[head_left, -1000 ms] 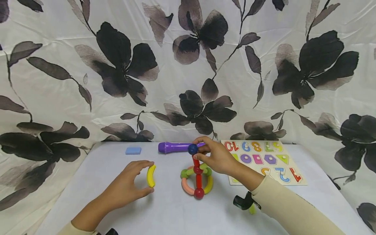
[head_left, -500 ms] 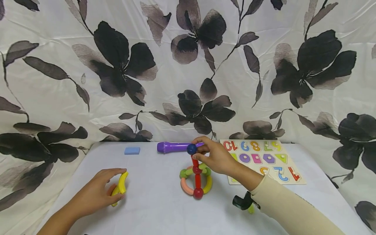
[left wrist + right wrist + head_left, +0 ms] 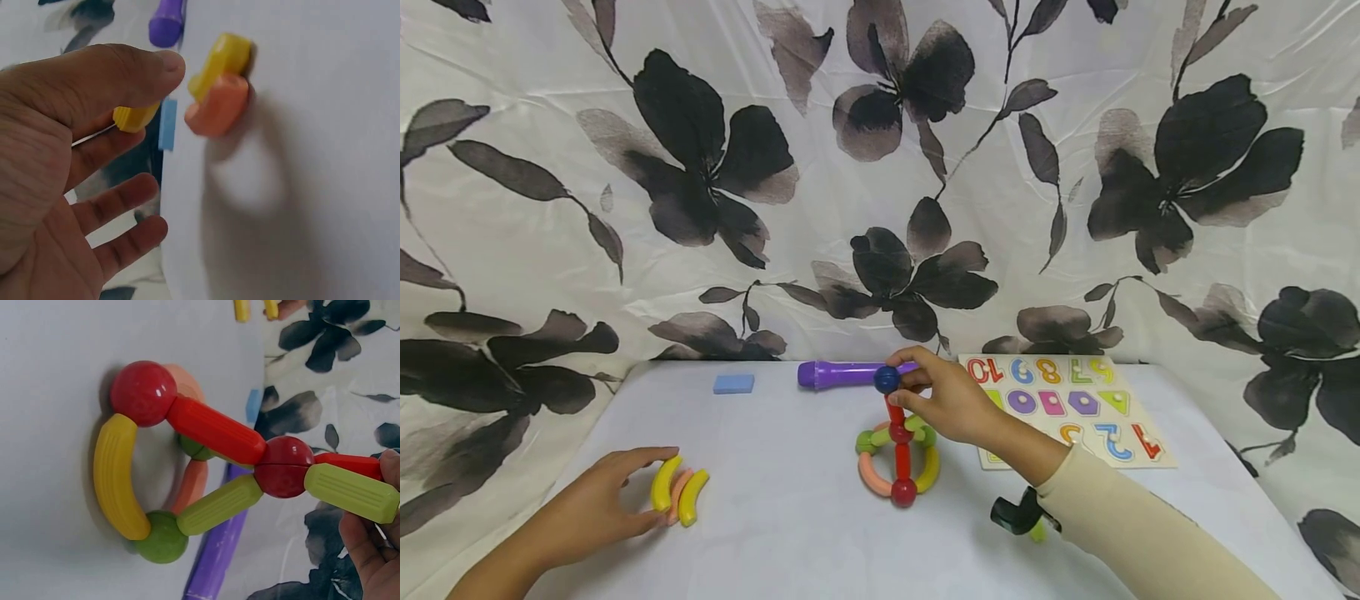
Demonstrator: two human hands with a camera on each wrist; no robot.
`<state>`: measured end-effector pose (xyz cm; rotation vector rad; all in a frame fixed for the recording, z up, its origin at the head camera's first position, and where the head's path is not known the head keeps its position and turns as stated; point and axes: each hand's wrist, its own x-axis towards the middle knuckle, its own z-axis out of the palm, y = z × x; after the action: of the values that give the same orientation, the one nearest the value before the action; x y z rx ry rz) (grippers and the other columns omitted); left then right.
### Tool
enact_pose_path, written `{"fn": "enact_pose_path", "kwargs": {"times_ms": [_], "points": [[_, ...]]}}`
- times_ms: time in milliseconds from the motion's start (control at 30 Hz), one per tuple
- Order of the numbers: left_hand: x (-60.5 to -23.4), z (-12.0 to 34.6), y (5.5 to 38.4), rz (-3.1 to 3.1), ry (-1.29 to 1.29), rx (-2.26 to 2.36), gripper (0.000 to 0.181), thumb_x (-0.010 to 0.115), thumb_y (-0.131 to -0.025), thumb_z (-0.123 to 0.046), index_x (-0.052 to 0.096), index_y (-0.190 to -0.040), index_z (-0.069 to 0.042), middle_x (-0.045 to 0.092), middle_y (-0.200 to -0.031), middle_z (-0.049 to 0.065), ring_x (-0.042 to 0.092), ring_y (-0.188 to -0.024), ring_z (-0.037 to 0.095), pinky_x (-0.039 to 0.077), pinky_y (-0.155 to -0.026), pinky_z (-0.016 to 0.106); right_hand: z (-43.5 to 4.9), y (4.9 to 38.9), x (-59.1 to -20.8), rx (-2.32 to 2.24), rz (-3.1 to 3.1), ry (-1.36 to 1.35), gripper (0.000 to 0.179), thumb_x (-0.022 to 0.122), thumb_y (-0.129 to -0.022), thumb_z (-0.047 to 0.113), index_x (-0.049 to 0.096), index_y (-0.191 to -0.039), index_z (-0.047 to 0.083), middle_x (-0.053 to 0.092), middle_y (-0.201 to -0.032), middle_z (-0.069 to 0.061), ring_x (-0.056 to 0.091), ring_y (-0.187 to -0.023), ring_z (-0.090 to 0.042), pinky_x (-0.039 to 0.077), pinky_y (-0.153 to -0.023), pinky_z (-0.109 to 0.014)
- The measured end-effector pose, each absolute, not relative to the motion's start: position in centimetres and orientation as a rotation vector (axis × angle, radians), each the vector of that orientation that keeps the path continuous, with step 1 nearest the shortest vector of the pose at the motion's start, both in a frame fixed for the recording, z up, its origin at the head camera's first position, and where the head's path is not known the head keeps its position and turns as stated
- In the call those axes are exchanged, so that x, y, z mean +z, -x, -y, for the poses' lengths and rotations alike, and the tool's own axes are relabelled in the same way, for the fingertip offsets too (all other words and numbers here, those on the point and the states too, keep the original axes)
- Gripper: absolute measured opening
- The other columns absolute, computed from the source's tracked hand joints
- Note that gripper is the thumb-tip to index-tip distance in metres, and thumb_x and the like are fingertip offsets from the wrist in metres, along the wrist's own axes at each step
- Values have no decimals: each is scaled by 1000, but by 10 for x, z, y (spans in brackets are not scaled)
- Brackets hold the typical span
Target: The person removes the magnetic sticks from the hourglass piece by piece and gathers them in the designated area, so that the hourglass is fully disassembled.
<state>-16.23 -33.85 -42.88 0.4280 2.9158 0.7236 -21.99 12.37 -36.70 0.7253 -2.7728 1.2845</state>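
My left hand pinches a yellow curved stick between thumb and fingertips at the table's left side; its other fingers spread apart in the left wrist view. Just beside it, a pink curved stick and another yellow curved stick lie on the white table. At the centre stands a ball-and-stick building toy, its ring of pink, yellow and green sticks at the base and red sticks rising above. My right hand grips its top, at the red stick under the blue ball.
Behind the toy lies a purple microphone-shaped toy. A blue block rests at the back left. To the right is a number-and-shape puzzle board, partly under the right forearm. A small green piece shows beneath the right wrist camera.
My left hand has carried the yellow curved stick leftward and toward me, beside the pink and other yellow sticks. The right hand keeps its grip on the toy in the same place.
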Motion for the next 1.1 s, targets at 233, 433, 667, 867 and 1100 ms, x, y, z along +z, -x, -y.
{"fn": "enact_pose_path", "kwargs": {"times_ms": [233, 433, 667, 867, 1100], "points": [[-437, 352, 168, -2874, -461, 712, 82, 98, -65, -25, 62, -134, 0, 63, -133, 18, 53, -126, 50, 49, -95, 64, -123, 220, -366, 1285, 2779, -705, 44, 77, -94, 16, 57, -132, 20, 76, -108, 3, 71, -95, -11, 58, -84, -32], [-445, 357, 168, -2867, -495, 694, 79, 97, -65, -27, 64, -131, 1, 66, -130, 15, 55, -124, 47, 45, -98, 65, -122, 219, -365, 1290, 2780, -695, 44, 77, -93, 16, 58, -132, 20, 76, -106, 4, 71, -94, -10, 57, -83, -33], [-454, 359, 167, -2898, -477, 595, 79, 97, -64, -29, 65, -130, -1, 66, -128, 15, 56, -121, 46, 45, -98, 65, -122, 219, -365, 1297, 2784, -691, 44, 77, -93, 15, 57, -133, 20, 76, -107, 3, 71, -95, -11, 58, -85, -33], [-457, 357, 168, -2909, -464, 524, 80, 97, -64, -28, 64, -132, -2, 64, -131, 15, 54, -121, 46, 45, -98, 65, -124, 219, -366, 1284, 2782, -700, 44, 77, -94, 15, 57, -133, 20, 76, -108, 3, 71, -95, -12, 58, -82, -31], [-441, 341, 173, -2899, -428, 506, 94, 99, -61, -33, 57, -140, -5, 58, -138, 24, 49, -124, 52, 41, -99, 70, -123, 219, -366, 1289, 2784, -698, 44, 77, -94, 16, 57, -133, 20, 76, -108, 3, 71, -95, -11, 58, -82, -30]]}}
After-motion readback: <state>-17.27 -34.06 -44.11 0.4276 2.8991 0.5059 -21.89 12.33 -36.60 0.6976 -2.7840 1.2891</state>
